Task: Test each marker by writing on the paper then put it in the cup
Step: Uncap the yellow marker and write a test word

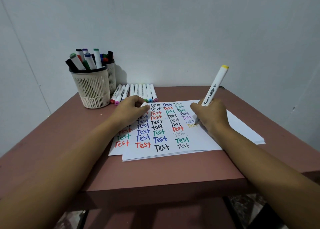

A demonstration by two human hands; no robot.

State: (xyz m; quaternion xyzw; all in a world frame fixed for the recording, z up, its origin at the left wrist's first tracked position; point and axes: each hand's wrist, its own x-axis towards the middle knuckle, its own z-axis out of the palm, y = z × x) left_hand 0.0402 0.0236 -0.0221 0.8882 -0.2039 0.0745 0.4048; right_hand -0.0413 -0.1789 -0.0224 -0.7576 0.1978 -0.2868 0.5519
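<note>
My right hand (210, 114) grips a white marker with a yellow end (216, 83), its tip touching the paper (199, 142) beside a faint yellow word "Test". The sheet carries several columns of "Test" in many colours. My left hand (130, 111) rests on the paper's left part and holds a small white cap (143, 105) in curled fingers. A cream slatted cup (92, 88) stands at the back left, filled with several markers. Several white markers (138, 92) lie in a row behind the paper.
A second cup (111, 76) with markers stands right behind the first. The paper is the top of a stack of sheets on a small reddish-brown table (155, 173), pushed against a pale wall. The table's front edge is close to me.
</note>
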